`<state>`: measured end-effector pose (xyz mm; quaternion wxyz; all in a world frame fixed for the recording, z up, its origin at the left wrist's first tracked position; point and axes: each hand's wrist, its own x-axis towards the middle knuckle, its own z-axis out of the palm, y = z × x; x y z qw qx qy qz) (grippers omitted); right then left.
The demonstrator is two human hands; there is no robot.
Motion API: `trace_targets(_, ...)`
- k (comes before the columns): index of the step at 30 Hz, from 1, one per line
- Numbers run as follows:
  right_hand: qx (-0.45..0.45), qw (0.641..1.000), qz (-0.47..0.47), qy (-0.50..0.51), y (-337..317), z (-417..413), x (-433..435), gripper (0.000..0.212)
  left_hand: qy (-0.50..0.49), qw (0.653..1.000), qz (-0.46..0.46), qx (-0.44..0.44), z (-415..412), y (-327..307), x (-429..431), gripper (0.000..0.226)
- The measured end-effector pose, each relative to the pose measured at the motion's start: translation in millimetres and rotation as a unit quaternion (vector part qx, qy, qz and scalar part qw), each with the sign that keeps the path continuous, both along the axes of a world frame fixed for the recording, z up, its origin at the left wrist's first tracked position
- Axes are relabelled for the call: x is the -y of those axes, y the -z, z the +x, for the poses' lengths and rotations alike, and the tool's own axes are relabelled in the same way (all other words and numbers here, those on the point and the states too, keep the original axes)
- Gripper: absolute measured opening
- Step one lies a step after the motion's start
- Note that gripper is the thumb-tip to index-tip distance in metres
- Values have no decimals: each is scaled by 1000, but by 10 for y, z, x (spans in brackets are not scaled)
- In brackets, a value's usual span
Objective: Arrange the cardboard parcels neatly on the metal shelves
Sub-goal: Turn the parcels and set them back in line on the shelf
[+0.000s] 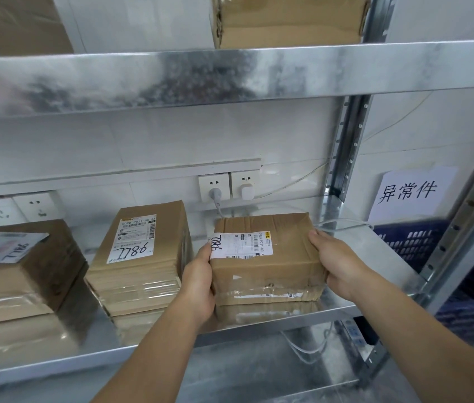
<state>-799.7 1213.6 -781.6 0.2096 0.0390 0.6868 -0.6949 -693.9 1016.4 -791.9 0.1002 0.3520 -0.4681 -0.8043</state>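
Observation:
A taped cardboard parcel (pixel 270 266) with a white label marked in black pen sits on the middle metal shelf (pixel 360 245), towards its right end. My left hand (pixel 199 282) grips the parcel's left side, thumb on the label's edge. My right hand (pixel 339 261) grips its right side, thumb on top. Two more labelled parcels stand to the left: one in the middle (pixel 139 254) and one at the far left (pixel 17 269). Further boxes (pixel 285 21) rest on the shelf above.
A steel upright (pixel 346 152) bounds the shelf on the right. Wall sockets with a plug and white cable (pixel 218 196) sit behind the parcels. A blue plastic crate (pixel 422 242) and a paper sign (pixel 410 193) are beyond the upright. A lower shelf (pixel 259 359) lies beneath.

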Motion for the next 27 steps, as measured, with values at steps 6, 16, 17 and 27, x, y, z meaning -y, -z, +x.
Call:
trace_targets(6,-16,1000,3,6,-47,69,7,25,15,1000,-8,-1,29,3,-13,35)
trace_targets(16,-130,983,-55,114,176,259,-209,8,41,995,-81,45,30,-17,56,49)
trace_targets(17,-144,984,-32,102,187,280,-239,10,51,994,-85,44,4,-19,72,49)
trace_targets(27,-63,981,56,173,354,211,-248,53,94,991,-85,41,-84,-12,15,32)
